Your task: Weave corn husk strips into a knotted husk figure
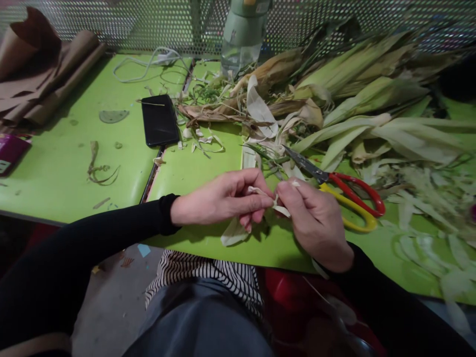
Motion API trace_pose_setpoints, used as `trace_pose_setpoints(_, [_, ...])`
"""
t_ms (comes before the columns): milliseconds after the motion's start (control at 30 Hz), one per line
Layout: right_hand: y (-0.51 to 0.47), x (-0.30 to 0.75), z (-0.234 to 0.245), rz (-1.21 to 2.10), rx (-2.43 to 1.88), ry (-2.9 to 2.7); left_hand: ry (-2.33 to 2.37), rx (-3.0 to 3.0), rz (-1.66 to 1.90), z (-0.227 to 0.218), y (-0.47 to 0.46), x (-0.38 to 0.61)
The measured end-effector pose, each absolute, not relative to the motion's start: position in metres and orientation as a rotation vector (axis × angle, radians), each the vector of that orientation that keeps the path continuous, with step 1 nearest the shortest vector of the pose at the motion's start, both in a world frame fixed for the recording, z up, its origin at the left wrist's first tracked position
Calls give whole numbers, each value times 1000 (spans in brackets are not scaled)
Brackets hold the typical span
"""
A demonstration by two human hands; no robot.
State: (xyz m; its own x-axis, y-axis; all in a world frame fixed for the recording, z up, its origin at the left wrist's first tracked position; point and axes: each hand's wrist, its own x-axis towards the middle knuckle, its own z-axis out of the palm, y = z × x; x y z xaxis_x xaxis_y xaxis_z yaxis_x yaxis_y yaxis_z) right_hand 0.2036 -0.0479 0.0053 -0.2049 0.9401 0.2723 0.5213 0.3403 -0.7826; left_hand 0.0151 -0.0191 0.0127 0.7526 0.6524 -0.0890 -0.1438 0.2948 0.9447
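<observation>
Close to the table's front edge, my left hand [238, 196] pinches a thin, pale strip of corn husk [281, 210] between thumb and fingers. My right hand [316, 218] is closed on the same strip from the other side, the fingertips of both hands almost meeting. The strip looks twisted or knotted between them; the exact shape is too small to tell. Below my left hand, a broader piece of husk [235, 233] lies at the table edge. Scissors [327, 178] with one red and one yellow handle rest just beyond my right hand, blades pointing away to the left.
Corn husks [357, 89] are heaped across the back right, with shredded strips [431, 248] on the right. A water bottle [243, 37], black phone [159, 120], white cable [148, 64], clear protractor [113, 116] and brown paper [48, 74] occupy the green table [122, 198]. A perforated panel [148, 25] borders the back.
</observation>
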Motion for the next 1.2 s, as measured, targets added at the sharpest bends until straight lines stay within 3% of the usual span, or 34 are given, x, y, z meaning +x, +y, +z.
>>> trace_pose_setpoints(233, [-41,210,7,1025,-1289,-1858,546,1196,608,8,-17,16])
trace_pose_setpoints(933, [-36,207,-1,1288,-1230,-1460,818,1305,810,17,-11,12])
trace_pose_setpoints(1200, [-33,211,-4,1272,-1237,-1415,732,1137,652,11,-9,17])
